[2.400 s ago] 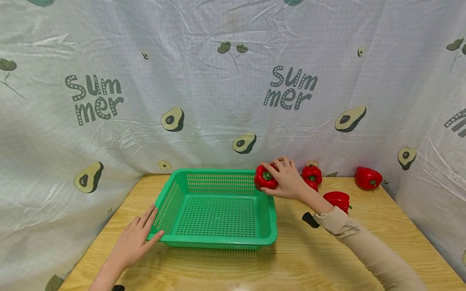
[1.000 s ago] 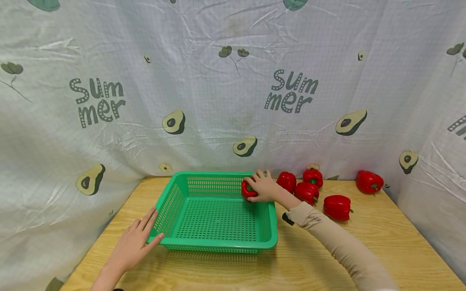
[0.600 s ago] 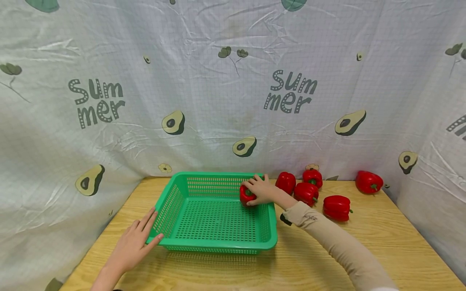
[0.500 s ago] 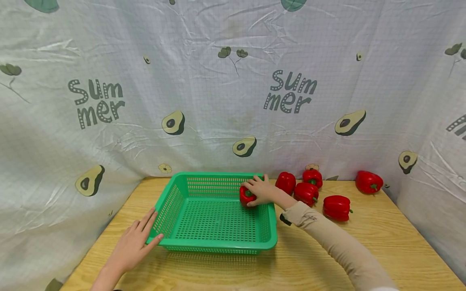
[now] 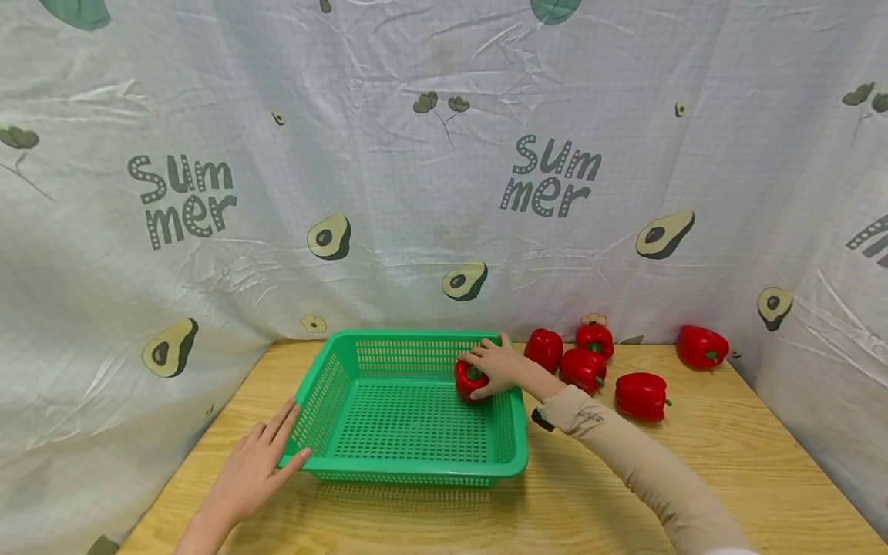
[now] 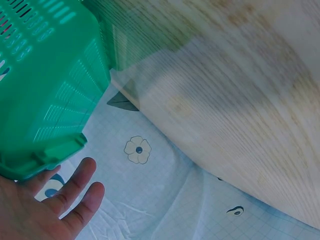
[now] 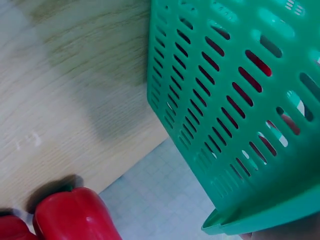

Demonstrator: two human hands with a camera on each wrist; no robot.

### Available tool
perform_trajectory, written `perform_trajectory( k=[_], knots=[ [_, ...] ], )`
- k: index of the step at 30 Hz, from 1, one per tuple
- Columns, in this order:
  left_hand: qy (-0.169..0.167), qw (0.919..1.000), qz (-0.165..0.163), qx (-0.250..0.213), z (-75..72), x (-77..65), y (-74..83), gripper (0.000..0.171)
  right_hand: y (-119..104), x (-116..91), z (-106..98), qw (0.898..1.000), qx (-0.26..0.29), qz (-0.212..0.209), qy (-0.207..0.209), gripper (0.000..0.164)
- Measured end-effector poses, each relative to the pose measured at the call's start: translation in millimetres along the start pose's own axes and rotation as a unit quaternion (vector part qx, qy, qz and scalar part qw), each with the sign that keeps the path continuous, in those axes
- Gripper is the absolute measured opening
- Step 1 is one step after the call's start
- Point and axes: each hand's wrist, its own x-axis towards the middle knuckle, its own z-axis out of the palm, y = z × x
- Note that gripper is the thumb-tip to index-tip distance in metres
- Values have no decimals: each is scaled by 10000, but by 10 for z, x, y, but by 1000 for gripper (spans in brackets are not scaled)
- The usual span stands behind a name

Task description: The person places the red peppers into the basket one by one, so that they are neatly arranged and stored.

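Note:
A green perforated plastic basket (image 5: 415, 467) stands on the wooden table. Over its left rim lies my left hand (image 5: 253, 466), fingers straight; the left wrist view shows the fingers (image 6: 80, 182) extended by the basket's rim. Inside the basket's back right corner, my right hand (image 5: 498, 368) grips a red bell pepper (image 5: 469, 387) from above, its green stem between thumb and fingers. That hand reaches over the right rim. In the right wrist view the basket wall hides most of the hand, and red shows through the slots.
Right of the basket sit several more red bell peppers: one beside the rim (image 5: 544, 349), one in front (image 5: 641, 396) and one at the far right (image 5: 701, 347). A patterned curtain (image 5: 409, 193) hangs behind the table (image 5: 569, 501).
My right hand has carried the bell pepper left over the right rim and lowered it into the basket's back right corner. Lately it moves only slightly. The left hand stays on the rim.

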Motion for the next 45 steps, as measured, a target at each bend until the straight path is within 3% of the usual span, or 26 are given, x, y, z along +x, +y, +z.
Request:
perform_trajectory(
  k=[4,9,17,26,36,45],
  knots=[
    [-68,10000,-38,8,1,4,5,65,7,-65,6,9997,199,-60,144,63],
    [-129,9999,-70,-1,-3,5,15,65,37,-182,25,9967,272,-222,735,58],
    [-60,10000,-39,-31,-8,1,23,65,55,-465,25,9872,188,-300,1555,48],
    [-79,9999,-54,-90,9,-20,10,66,59,-862,147,9717,697,-225,2246,36],
    [-74,9998,-24,-205,16,13,11,65,131,-1308,268,9629,555,28,2640,38],
    [-157,9995,-79,-256,13,12,10,65,360,-1690,459,9556,137,446,2909,49]
  ],
)
